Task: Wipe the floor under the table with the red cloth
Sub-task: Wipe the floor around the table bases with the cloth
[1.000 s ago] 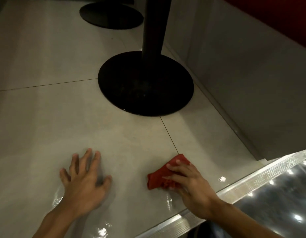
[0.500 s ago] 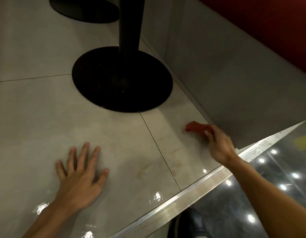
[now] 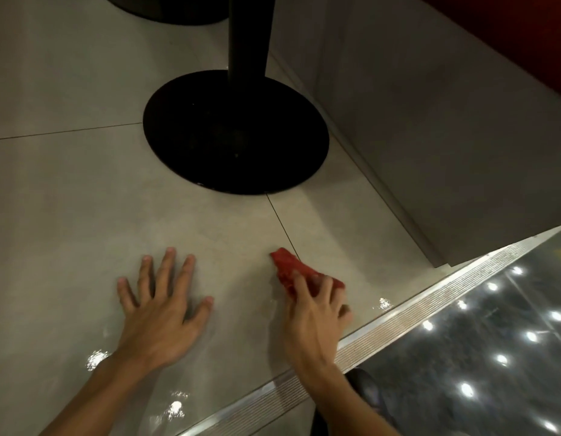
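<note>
Edging of ribbed metal (image 3: 398, 322) runs on a slant nearest to me, parting a dark glossy floor (image 3: 499, 325) dotted with reflected lights from the pale tiled floor (image 3: 68, 199) I lean on. My left hand (image 3: 159, 313) lies flat on the shiny tile, palm down, fingers and thumb spread wide and holding nothing. Just beside it, my right hand (image 3: 313, 313) has its fingers curled over the bunched red cloth (image 3: 288, 265), pressing it onto the tile close to the edging; one corner of the cloth pokes out ahead of my fingertips, next to a thin tile joint (image 3: 280, 221). Beyond both hands stands the round black table base (image 3: 235, 133), its black post (image 3: 247, 36) rising out of view. A second black base (image 3: 166, 7) shows farther back, and a grey wall panel (image 3: 430, 121) runs along the right.
</note>
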{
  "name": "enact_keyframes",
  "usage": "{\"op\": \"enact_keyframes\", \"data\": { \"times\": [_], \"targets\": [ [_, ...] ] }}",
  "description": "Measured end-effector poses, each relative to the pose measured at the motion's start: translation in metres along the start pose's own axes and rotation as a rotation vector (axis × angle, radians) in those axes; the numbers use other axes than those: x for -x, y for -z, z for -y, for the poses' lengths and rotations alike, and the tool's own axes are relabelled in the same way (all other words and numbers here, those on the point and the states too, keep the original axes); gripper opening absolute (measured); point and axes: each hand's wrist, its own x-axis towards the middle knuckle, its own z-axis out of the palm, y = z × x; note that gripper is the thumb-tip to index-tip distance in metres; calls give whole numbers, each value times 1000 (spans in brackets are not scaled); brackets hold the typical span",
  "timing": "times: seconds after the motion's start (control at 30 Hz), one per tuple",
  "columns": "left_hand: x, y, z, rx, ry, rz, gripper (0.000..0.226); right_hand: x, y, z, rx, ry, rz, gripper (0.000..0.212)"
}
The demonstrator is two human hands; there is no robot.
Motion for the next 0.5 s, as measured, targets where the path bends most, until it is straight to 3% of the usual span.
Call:
{"op": "enact_keyframes", "data": {
  "times": [0.17, 0.33, 0.5],
  "targets": [
    [-3, 8, 1, 147, 7, 41, 70, 25, -9, 49, -30, 42, -11, 47],
    [4, 27, 12, 421, -13, -22, 67, 36, -6, 61, -107, 269, 78, 34],
    [28, 32, 26, 349, 26, -25, 67, -44, 14, 56, -238, 310, 364, 28]
  ]
}}
